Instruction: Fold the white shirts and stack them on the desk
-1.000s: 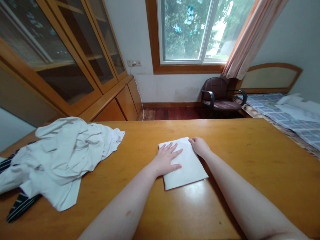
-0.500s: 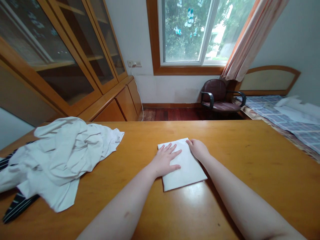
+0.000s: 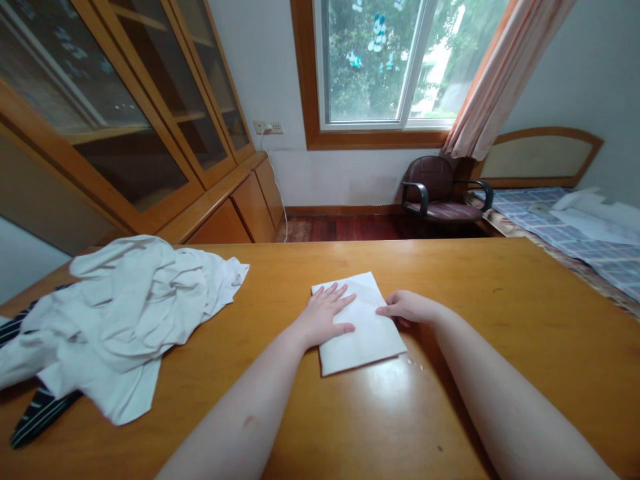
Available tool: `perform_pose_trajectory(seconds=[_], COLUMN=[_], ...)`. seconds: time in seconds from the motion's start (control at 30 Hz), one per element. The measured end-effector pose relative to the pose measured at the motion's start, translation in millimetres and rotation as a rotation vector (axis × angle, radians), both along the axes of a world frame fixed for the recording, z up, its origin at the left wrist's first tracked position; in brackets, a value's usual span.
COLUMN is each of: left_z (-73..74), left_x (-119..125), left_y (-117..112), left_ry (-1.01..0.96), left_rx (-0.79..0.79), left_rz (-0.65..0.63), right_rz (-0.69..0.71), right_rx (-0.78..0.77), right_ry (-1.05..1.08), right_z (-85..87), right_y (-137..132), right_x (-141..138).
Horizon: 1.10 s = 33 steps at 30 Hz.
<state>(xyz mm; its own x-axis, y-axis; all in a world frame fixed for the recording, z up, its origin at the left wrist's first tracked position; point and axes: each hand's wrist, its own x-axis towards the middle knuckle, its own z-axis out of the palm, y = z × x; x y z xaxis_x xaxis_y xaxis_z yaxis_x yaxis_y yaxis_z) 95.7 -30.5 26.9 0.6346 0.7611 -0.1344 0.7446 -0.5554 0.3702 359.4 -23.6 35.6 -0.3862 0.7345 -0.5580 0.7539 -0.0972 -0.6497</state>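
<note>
The bare left hand and bare right hand have slender fingers. The rounded left forearm and right forearm are also bare; the left carries one small, oval mark.

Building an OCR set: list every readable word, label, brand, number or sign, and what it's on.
None readable.
Folded white item: no print visible on the uncovered part.
Window stickers: figures, no lettering that I can make out.
Wall socket: any marking is too small to read.
</note>
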Motion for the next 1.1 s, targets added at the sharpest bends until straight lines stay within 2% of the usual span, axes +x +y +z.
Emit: perform_pose_trajectory(seconds=[0.07, 0.13, 0.37, 0.5, 0.6, 0.67, 0.77, 0.8, 0.83, 0.9, 1.0, 1.1], left_z=[0.0, -0.2, -0.6, 0.9, 3.2, 4.6, 4.7, 4.2, 3.3, 1.1, -3.0, -6.6], left_x=[-1, -3, -3, -3, -2, 0, 8, 11, 14, 18, 21, 18], left_y=[1, 1, 1, 2, -3, -10, -23, -26, -29, -31, -28, -21], left_ry=[-0.001, -0.003, -0.011, -0.004, -0.006, -0.013, -0.005, 0.009, 0.028, 0.069, 0.106, 0.124], left_rx=[-0.004, -0.007, -0.013, -0.011, 0.015, 0.065, 0.144, 0.153, 0.149, 0.118, 0.076, 0.058], left_rz=[0.004, 0.005, 0.005, 0.002, 0.020, 0.069, 0.167, 0.191, 0.209, 0.223, 0.228, 0.239], right_rz=[0.110, 0.156, 0.215, 0.263, 0.223, 0.045, -0.373, -0.436, -0.421, -0.202, 0.109, 0.220], right_rx=[-0.132, -0.211, -0.274, -0.251, -0.270, -0.154, 0.342, 0.504, 0.622, 0.710, 0.629, 0.538], right_ry=[0.073, 0.124, 0.124, 0.105, 0.126, 0.097, -0.022, -0.025, -0.002, 0.059, -0.045, -0.163], right_z=[1.4, 0.7, 0.3, 1.6, -1.6, -3.6, -2.6, -1.6, -0.6, -0.3, -5.1, -11.8], right_y=[0, 1, 0, -2, 0, 2, 0, -2, -6, -15, -25, -22], right_x=[4, 7, 7, 7, 9, 8, -3, -9, -15, -29, -44, -45])
